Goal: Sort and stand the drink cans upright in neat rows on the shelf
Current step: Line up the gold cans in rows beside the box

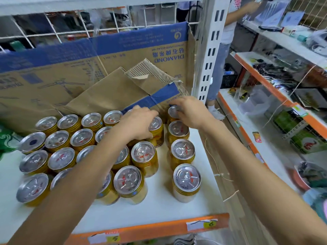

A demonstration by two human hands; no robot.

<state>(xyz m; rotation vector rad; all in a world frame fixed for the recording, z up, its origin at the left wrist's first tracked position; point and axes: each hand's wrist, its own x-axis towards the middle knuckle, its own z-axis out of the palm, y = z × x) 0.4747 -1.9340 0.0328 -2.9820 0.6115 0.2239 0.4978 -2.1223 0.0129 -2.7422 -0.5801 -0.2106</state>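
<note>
Several yellow drink cans with silver tops stand upright in rows on the white shelf (159, 207). My left hand (139, 123) reaches over the rows and grips the can (156, 129) in the back row, fingers curled round its top. My right hand (190, 110) holds the rearmost can (173, 112) of the right-hand column, fingers wrapped over its rim. Three more cans stand in that column, the nearest (186, 183) close to the front edge. My left forearm hides parts of several cans.
Torn brown and blue cardboard (109, 68) leans against the wire back of the shelf, just behind the cans. A white upright post (210, 50) stands at the right. Another person (230, 32) works at orange-edged shelves (265, 82) to the right.
</note>
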